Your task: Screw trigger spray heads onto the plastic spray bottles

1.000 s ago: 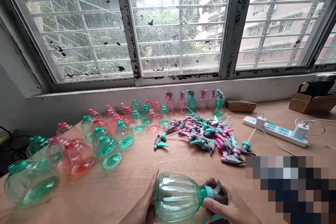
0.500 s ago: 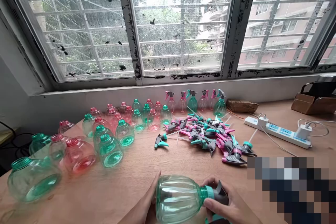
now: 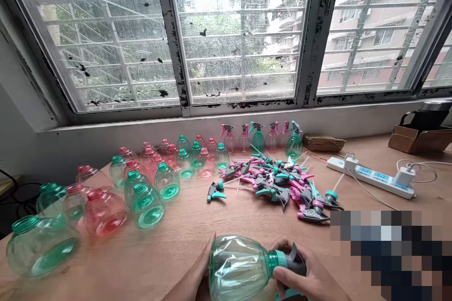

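Green plastic bottle (image 3: 240, 263) being held sideways in two hands

At the near side of the wooden tabletop (image 3: 158, 254), the bottle is lying across the person's grasp, its base pointing left and its neck pointing right. The left hand (image 3: 200, 268) is cupping the base end, the thumb running up along the edge; its other fingers are mostly hiding behind the plastic, so their exact spread cannot be told. The right hand (image 3: 312, 270) is gripping a gray sprayer head (image 3: 296, 261), thumb and fingers pressing in narrowly around it and its turquoise collar (image 3: 281, 258). That collar is sitting at the mouth of the neck (whether it is fully seated cannot be told).

Beyond the hands, a heap of pink, turquoise and gray trigger sprayers (image 3: 275, 181) is spreading over the wood, with a lone turquoise-and-gray trigger sprayer (image 3: 215, 191) lying just beside it on the left. Open-necked green and pink bottles (image 3: 146, 204) are standing in a crowd along the left. Six spray bottles (image 3: 257, 140) with heads fitted are lining the wall behind the heap, near a brown package (image 3: 323, 142). To the right, a white power strip (image 3: 374, 176) is holding two plugged-in adapters.
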{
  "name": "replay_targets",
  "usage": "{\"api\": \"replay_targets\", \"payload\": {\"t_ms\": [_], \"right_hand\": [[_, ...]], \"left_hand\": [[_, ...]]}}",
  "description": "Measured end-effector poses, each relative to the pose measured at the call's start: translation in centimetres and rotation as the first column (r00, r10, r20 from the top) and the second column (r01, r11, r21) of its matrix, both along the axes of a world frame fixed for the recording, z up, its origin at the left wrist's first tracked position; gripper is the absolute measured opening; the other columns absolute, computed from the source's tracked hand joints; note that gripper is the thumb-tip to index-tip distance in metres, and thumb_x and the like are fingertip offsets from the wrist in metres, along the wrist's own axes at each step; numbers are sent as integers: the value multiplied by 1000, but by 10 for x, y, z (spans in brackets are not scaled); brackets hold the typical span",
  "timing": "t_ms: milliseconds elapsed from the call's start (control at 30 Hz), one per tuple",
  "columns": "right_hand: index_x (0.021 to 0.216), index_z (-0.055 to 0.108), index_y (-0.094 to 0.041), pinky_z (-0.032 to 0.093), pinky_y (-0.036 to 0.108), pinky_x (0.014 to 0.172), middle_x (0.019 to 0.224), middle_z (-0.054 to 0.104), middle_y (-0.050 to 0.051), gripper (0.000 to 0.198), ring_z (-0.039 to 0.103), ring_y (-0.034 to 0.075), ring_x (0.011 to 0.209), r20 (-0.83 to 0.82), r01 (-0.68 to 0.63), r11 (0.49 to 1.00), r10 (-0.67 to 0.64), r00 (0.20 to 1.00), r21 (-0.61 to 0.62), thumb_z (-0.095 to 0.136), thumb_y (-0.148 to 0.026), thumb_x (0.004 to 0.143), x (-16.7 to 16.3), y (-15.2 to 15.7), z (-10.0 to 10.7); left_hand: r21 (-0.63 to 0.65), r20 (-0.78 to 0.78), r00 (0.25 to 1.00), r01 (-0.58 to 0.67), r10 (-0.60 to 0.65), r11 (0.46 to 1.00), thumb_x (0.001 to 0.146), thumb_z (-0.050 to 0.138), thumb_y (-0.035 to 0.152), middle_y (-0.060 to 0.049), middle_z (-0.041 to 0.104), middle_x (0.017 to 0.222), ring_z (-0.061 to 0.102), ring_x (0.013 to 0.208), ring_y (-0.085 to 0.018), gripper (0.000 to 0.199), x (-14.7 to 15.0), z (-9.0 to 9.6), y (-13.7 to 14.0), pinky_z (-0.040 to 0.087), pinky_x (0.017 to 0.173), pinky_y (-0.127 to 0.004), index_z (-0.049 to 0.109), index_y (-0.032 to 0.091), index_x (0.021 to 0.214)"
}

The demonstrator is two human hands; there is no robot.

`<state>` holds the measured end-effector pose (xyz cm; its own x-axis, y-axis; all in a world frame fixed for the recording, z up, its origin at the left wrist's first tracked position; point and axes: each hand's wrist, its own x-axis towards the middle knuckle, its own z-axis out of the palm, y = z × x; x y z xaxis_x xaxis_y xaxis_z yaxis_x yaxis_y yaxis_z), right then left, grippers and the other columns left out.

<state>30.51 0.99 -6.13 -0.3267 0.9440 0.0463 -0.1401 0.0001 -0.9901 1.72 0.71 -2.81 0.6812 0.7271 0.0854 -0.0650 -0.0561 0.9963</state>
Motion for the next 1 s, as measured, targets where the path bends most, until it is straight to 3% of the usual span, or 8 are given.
{"api": "replay_targets", "payload": {"t_ms": [267,367,467,567,700,767,867,1000], "right_hand": [[91,61,-17,47,23,54,67,65,-4,42,66,13,55,-45,-1,1000,1,999,-6,81,-50,77,-2,-1,3],[92,62,-16,47,24,55,65,66,-3,42,66,14,55,-29,-6,1000,6,1000,0,81,-51,77,-1,-1,6],[93,62,-16,48,24,56,65,68,-3,43,67,14,56,-21,-10,1000,10,1000,9,81,-51,77,-1,-1,7],[92,63,-16,48,22,55,67,66,-4,43,67,13,55,-32,2,1000,-2,999,5,81,-52,77,-1,-2,8],[91,63,-15,48,21,54,67,67,-3,44,67,13,55,-26,-2,1000,2,1000,-3,81,-53,77,-2,-2,8],[91,63,-15,48,22,55,66,68,-2,44,68,13,55,-21,-5,1000,5,1000,-2,81,-52,77,-1,-1,7],[91,62,-15,48,22,56,66,69,-2,43,68,14,55,-21,-12,1000,12,1000,6,81,-51,77,-1,0,5],[92,62,-15,48,22,56,65,68,-3,43,68,14,56,-24,-10,1000,10,1000,-1,82,-51,76,-1,-1,5]], "left_hand": [[-7,-198,977,-84,81,996,85,71,51,-5,60,137,54,129,-33,110,-11,-6,8,32,118,-46,-10,33,157],[-1,-132,990,-50,49,999,84,72,53,-9,55,145,48,136,-35,114,-8,-11,6,29,119,-48,-13,30,157],[31,-51,996,-67,68,997,85,72,53,-11,39,159,38,145,-37,108,-5,-13,4,23,121,-50,-4,29,159],[39,-115,988,-101,105,994,83,75,49,-9,30,164,38,144,-38,107,-8,-12,5,25,121,-51,0,34,158],[20,-202,976,-74,76,997,85,73,50,-9,57,144,54,129,-37,109,-12,-8,9,34,116,-50,-8,35,156],[13,-185,981,-61,62,998,87,70,49,-7,58,141,54,130,-36,108,-11,-9,9,33,117,-50,-12,35,156],[6,-133,991,-33,34,999,87,70,51,-6,48,153,44,141,-38,108,-8,-14,7,26,120,-52,-13,37,156],[42,-80,995,-63,66,997,87,70,51,-3,19,168,24,151,-38,99,-8,-21,5,21,121,-52,4,37,159]]}}
